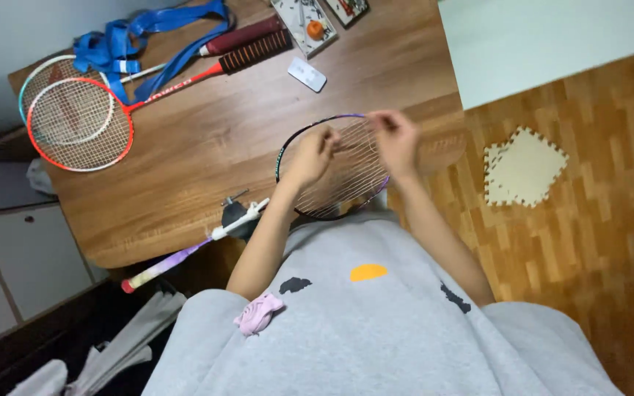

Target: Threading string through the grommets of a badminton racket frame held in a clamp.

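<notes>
Pinching the strings of the purple-framed racket [332, 192], your left hand [310, 155] and right hand [396, 139] hold it at the wooden table [207, 147] edge. Beyond it lie a white remote [307, 74], two rackets [82, 121], and a tray [292, 22] holding an orange ball [315, 30].

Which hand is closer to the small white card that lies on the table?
Left, though not by much. The left hand works the strings of the purple racket directly below the white card; the right hand is on the same strings, farther right.
</notes>
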